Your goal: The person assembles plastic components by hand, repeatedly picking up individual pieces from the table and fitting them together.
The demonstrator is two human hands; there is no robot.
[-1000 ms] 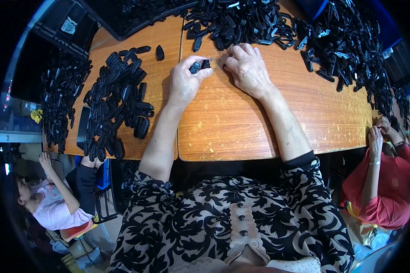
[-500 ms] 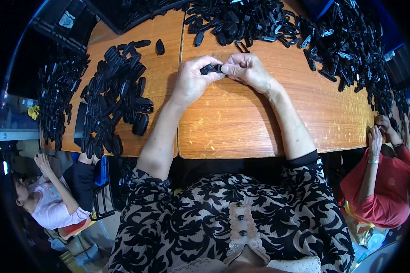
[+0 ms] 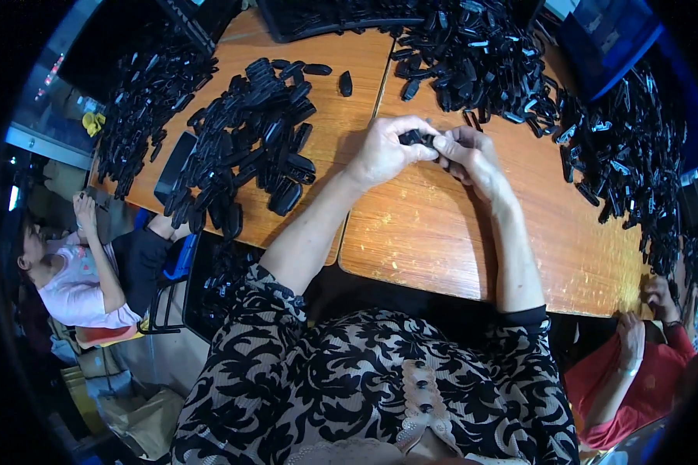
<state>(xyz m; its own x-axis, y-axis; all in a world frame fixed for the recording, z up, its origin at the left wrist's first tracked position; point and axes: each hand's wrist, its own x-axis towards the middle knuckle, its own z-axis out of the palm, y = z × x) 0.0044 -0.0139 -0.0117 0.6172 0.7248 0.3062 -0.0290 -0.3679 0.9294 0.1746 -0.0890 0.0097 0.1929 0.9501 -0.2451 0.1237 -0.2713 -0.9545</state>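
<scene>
Above the wooden table, my two hands meet around a small black plastic part. My left hand is closed on it, thumb below and fingers curled over. From the other side, the thumb and fingers of my right hand pinch its right end. Its exact kind is too covered by my fingers to tell. Just beyond my right hand lies a thin black frame-like piece. A single black oval piece rests apart, up and left of my left hand.
A heap of black plastic pieces spreads left of my left arm. Larger heaps of loose black parts fill the far side and right. A black tray stands at the back. One person sits at left, another in red at right.
The whole view has turned and shifted, so table and heaps appear lower and further right. Both hands keep hold of the black part, their fingers slightly rearranged.
</scene>
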